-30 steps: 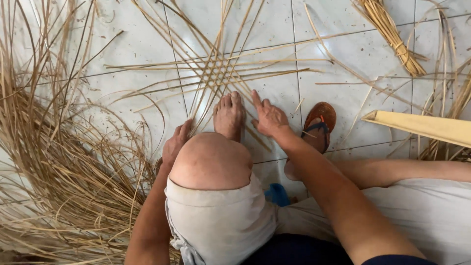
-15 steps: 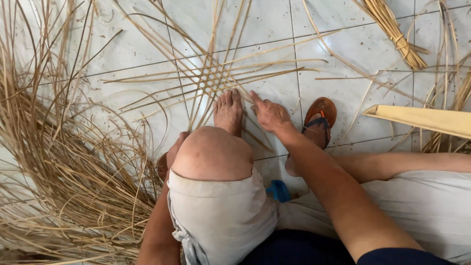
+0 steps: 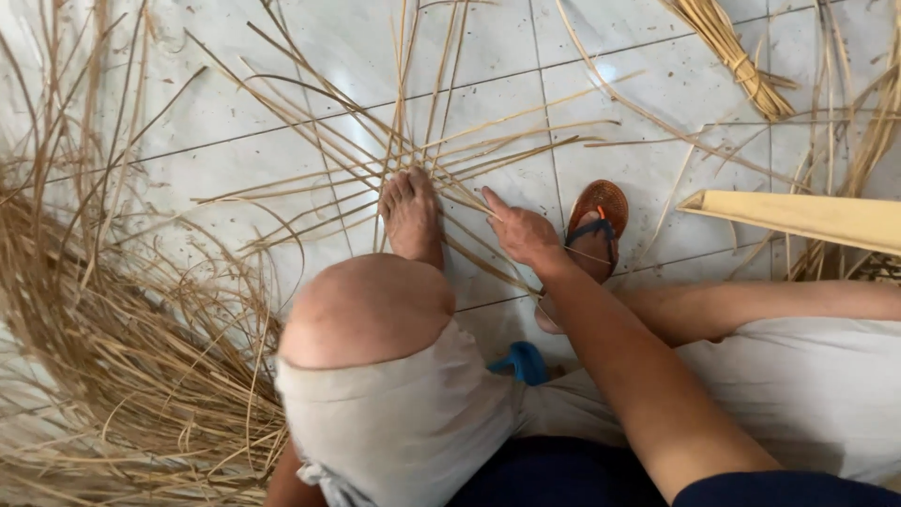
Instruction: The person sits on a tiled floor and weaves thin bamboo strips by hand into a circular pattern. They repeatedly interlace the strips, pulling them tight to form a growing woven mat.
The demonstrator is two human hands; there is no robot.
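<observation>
Nearest the camera, the raised knee point(image 3: 366, 310) in pale shorts point(image 3: 404, 422) blocks most of the person's left side. Only a bit of the left arm point(image 3: 286, 483) shows at the bottom edge; the left hand is hidden behind the knee, so its fingers cannot be judged. A small blue object point(image 3: 526, 361) sits between the legs, too covered to identify.

Next out, the right hand point(image 3: 521, 235) lies on the tile floor point(image 3: 235, 178), fingers extended and loose, resting on a long strip, not clenched around it. It presses flat, likely to keep the strip from springing up. Just left of it, the bare foot point(image 3: 410, 211) stands on the woven strips point(image 3: 413, 155), apparently pinning the crossing point so the lattice stays square. That started weave sits on the floor directly ahead of the toes, strands fanning outward. The other foot wears an orange sandal point(image 3: 596, 221), just right of the hand.

Farther off: a loose pile of strips point(image 3: 84, 310) at left within arm's reach, a tied bundle point(image 3: 727, 52) at top right, a pale flat board point(image 3: 798, 216) at right.

Versus the earlier frames: the left hand was visible beside the knee, near the pile, and has since dropped behind the knee. The right hand stays at nearly the same spot, slightly lower on the strip. The foot has not moved.
</observation>
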